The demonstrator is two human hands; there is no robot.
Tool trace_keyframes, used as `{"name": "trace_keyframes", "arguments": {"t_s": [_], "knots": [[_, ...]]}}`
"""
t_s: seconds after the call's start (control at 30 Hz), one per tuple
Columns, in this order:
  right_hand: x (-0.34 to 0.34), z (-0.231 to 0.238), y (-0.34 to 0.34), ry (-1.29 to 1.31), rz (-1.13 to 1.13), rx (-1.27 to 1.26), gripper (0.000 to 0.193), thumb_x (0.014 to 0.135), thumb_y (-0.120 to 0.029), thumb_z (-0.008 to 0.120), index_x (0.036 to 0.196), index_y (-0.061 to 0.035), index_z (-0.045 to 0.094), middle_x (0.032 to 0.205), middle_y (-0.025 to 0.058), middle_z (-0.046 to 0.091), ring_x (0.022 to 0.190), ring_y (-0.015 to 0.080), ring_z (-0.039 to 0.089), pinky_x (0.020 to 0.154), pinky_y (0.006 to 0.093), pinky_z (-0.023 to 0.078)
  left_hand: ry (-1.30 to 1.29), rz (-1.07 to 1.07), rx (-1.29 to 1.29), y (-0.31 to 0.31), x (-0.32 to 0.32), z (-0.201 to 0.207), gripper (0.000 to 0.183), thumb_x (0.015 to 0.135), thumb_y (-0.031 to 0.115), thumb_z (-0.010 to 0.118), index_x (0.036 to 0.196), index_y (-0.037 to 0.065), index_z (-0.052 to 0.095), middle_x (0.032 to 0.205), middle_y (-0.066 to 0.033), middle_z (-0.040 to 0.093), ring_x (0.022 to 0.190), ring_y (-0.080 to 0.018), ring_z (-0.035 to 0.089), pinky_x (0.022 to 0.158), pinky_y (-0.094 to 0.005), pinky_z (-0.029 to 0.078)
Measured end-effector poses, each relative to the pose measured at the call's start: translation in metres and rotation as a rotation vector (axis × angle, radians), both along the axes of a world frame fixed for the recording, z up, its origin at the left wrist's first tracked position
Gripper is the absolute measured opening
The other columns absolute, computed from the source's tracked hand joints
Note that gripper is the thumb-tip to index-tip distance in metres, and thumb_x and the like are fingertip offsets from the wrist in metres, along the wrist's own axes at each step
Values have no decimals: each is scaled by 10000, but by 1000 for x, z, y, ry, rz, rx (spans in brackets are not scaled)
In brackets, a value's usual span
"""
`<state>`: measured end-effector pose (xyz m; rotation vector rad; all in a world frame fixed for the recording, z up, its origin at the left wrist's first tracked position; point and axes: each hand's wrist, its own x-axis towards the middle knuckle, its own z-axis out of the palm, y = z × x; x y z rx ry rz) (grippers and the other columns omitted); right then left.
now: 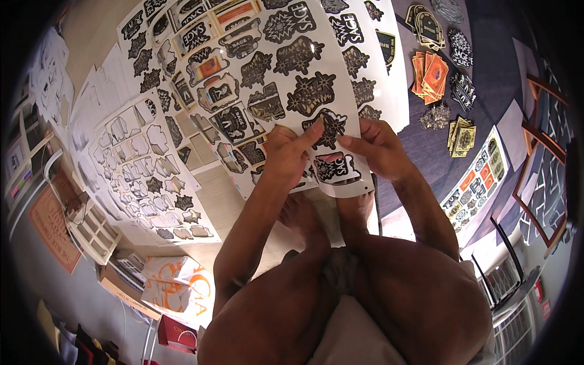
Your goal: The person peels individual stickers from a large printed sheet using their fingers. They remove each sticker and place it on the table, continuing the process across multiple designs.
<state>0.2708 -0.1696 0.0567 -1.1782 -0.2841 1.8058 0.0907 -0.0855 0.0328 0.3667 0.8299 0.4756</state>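
A white sheet of black-and-white die-cut stickers (277, 91) hangs in front of me, its lower end bent up over my knees. My left hand (291, 152) is closed on the sheet, with the thumb pressed on a dark sticker (331, 126) near its bottom. From the right side, my right hand (382, 151) pinches the sheet's edge by the same sticker, thumb on top and fingers partly hidden behind. A lettered black-and-white sticker (331, 168) lies just below the hands. Whether the dark sticker's edge is lifted, I cannot tell.
Sorted piles lie on the dark mat at right: orange cards (430, 76), arched black-gold stickers (427, 27), black-and-white stickers (460, 47) and yellow ones (462, 136). A partly peeled sheet (131, 173) lies left. A white-orange bag (176, 286) stands lower left, a wooden frame (538, 140) far right.
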Motion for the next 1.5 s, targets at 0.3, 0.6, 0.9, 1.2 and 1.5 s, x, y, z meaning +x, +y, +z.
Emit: {"name": "trace_keyframes", "arguments": {"t_s": [0.3, 0.6, 0.9, 1.2, 1.5], "knots": [[-3, -2, 1, 100, -22, -15, 276, 969, -144, 661, 1176, 38, 655, 1045, 93, 723, 902, 121, 690, 790, 284, 559, -125, 13, -59, 0, -4, -1, 248, 974, 106, 657, 1127, -88, 637, 1096, -154, 701, 965, -237, 699, 835, -360, 581], [1, 9, 4, -210, 80, 8, 285, 1005, -179, 628, 1192, 35, 651, 992, 60, 727, 860, 84, 673, 765, 249, 559, 152, -129, 124, 1, -3, 4, 202, 871, 72, 766, 1034, -37, 715, 946, -76, 736, 794, -118, 677, 697, -255, 545], [-6, -4, 7, -21, 21, 25, 278, 997, -163, 614, 1177, 46, 649, 985, 99, 728, 841, 139, 703, 755, 283, 571, 46, -68, 15, 1, -8, -6, 130, 857, 53, 766, 922, -46, 711, 862, -70, 721, 687, -102, 641, 589, -247, 490], [-8, -2, 7, 142, -15, -35, 283, 991, -158, 618, 1176, 55, 642, 1032, 127, 715, 876, 159, 705, 788, 309, 577, -94, -47, -53, -1, -19, -21, 180, 926, -35, 617, 1097, -88, 618, 1065, -195, 682, 922, -261, 697, 631, -430, 574], [-9, 4, 8, 40, -5, -11, 281, 994, -174, 614, 1158, 50, 654, 1015, 110, 715, 848, 153, 699, 764, 300, 572, -30, -23, -30, -2, -11, -4, 45, 949, -19, 596, 970, -41, 564, 1056, -206, 646, 981, -294, 673, 656, -494, 577]]}}
